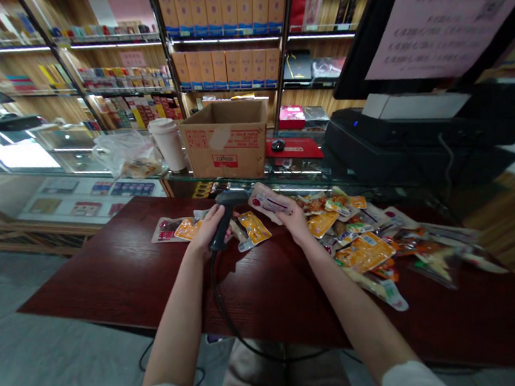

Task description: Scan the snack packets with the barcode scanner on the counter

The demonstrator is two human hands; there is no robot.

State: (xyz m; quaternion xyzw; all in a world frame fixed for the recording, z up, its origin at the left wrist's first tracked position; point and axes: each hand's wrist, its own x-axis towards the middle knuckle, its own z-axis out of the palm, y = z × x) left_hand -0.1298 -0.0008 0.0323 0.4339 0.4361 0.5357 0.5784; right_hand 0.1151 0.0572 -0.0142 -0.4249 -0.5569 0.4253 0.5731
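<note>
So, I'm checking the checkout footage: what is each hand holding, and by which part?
The left hand grips a corded scanner by its handle. The right hand holds a snack packet by its near end.

Overall: we get a bright indoor shop scene, fairly even, slightly cool.
Light source: white LED strips (220,40) under the shelves, plus unseen ceiling light going by the reflections.
Glare: we mark a blown-out patch on the glass display case (12,153) at left and thin streaks along the glass countertop (296,172); pale sheen on the floor (47,334).
Shadows: soft; deepest around the black machine (416,141) at right.
Highlights: small specular spots on the snack packets (358,250).
Distortion: strong wide-angle bend, shelf uprights (58,60) lean near the edges; the surface (111,280) stretches toward the corners.
Blur: paper notice (439,24) smeared, text unreadable.
</note>
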